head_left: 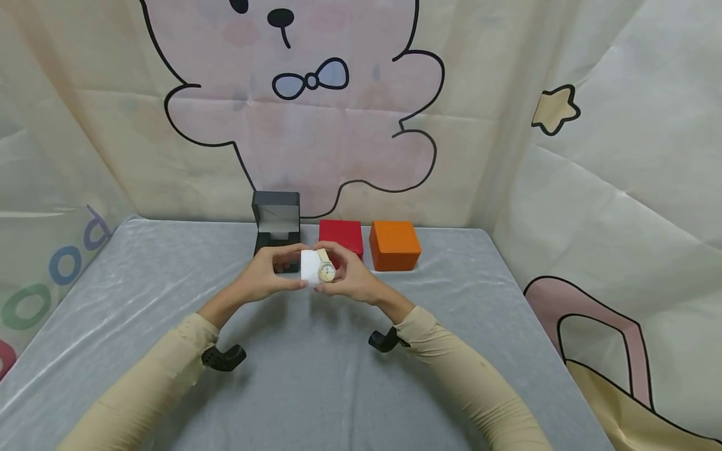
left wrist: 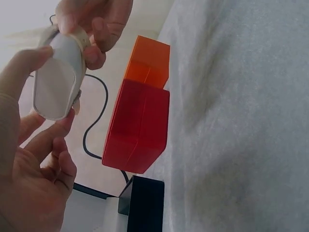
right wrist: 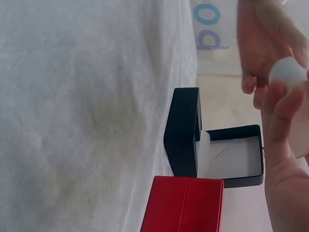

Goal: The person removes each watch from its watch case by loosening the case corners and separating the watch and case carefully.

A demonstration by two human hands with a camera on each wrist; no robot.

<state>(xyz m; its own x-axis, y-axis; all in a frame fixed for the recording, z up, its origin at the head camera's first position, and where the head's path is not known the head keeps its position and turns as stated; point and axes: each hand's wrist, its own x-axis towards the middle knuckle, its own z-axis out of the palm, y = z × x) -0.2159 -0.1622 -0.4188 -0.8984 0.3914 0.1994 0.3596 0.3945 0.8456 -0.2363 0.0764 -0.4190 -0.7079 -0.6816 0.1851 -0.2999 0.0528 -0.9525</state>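
Note:
Above the table, both hands hold a white watch cushion (head_left: 309, 268) with a cream-strapped wristwatch (head_left: 326, 272) round its right part, the round dial facing me. My left hand (head_left: 265, 274) pinches the cushion's left end between thumb and fingers. My right hand (head_left: 356, 280) grips the watch end, thumb below and fingers above. In the left wrist view the cushion's flat oval end (left wrist: 54, 89) faces the camera, and the right fingers press at the strap. The right wrist view shows the cushion (right wrist: 288, 70) partly hidden behind fingers.
Behind the hands stands a black watch box (head_left: 276, 213) with its lid up and a pale lining. To its right are a closed red box (head_left: 341, 233) and a closed orange box (head_left: 395, 245). A grey cloth (head_left: 316, 388) covers the table; printed curtains hang around it.

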